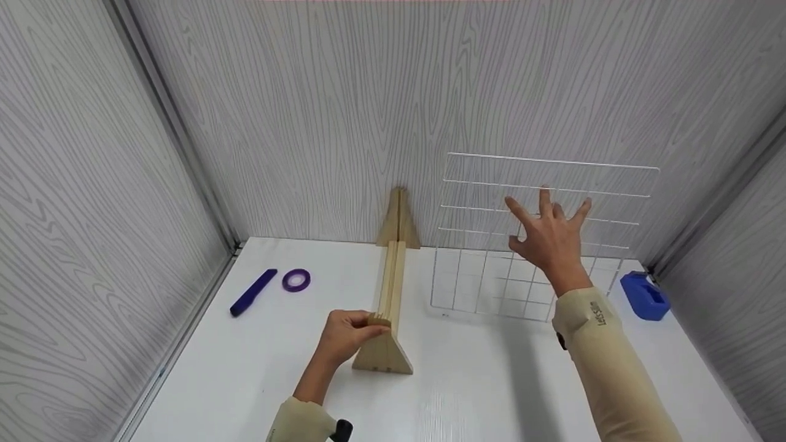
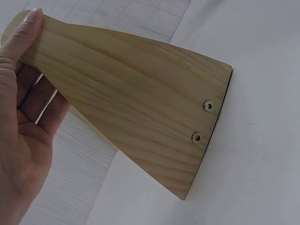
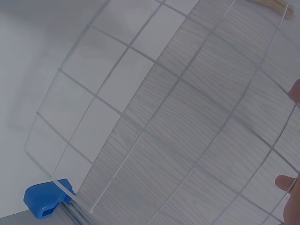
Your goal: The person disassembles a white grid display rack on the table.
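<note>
A wooden stand [image 1: 384, 355] has two flared end pieces joined by long rails running from front to back. My left hand [image 1: 345, 334] pinches the narrow top of its near end piece [image 2: 126, 84], thumb on the outer face; two bolts show low on that face. To the right a white wire grid panel [image 1: 552, 161] rises steeply from the tabletop. Spread fingers of my right hand [image 1: 548, 239] lie over the grid's wires, touching or very near them. In the right wrist view only fingertips [image 3: 283, 183] show at the right edge, beside the wires.
A purple knife-shaped tool [image 1: 253, 293] and a purple tape roll [image 1: 296, 280] lie on the white table [image 1: 209, 380] at left. A blue tape dispenser [image 1: 645, 296] stands at the far right. Wood-grain panels [image 1: 307, 110] enclose the back and sides.
</note>
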The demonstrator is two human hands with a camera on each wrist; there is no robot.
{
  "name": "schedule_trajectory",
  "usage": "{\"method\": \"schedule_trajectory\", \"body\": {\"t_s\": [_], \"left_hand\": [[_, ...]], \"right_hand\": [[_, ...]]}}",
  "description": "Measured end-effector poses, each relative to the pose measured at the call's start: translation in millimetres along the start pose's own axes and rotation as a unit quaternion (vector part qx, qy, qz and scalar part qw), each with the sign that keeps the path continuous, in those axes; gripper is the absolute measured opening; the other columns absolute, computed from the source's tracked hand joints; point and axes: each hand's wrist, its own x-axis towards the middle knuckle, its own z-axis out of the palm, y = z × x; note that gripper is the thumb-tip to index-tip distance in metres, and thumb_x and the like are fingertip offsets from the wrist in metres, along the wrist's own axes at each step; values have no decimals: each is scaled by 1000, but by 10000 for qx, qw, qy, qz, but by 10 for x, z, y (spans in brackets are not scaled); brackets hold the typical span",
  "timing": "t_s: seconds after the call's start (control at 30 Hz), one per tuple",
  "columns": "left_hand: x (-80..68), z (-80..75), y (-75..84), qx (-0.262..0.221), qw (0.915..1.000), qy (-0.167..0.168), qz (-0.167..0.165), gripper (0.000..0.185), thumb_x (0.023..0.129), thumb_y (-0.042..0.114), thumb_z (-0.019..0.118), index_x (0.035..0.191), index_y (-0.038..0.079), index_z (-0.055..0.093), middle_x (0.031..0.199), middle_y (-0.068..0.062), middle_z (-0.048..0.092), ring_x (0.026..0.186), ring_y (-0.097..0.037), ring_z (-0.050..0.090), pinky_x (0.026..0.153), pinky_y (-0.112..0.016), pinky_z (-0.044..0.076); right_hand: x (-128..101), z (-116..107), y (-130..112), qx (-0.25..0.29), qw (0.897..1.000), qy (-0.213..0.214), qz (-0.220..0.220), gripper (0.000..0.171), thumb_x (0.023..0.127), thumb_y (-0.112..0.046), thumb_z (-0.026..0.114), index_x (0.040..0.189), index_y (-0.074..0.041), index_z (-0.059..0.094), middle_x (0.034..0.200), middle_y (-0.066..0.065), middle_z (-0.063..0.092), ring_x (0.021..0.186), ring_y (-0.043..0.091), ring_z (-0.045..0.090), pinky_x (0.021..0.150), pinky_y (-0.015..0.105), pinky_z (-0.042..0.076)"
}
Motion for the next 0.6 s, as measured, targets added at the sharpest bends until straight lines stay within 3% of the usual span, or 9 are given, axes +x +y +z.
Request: {"method": "schedule_trajectory", "body": {"t_s": [0.6], "left_hand": [[10, -6, -8, 22, 10000, -24, -3, 20, 82, 23, 86, 93, 6, 82, 92, -12, 79, 75, -9, 69, 66, -22, 57]], "right_hand": [[-80, 184, -99, 219, 9998, -30, -11, 78, 86, -49, 74, 154, -40, 37, 158, 31, 35, 127, 51, 56, 106, 87, 15]]}}
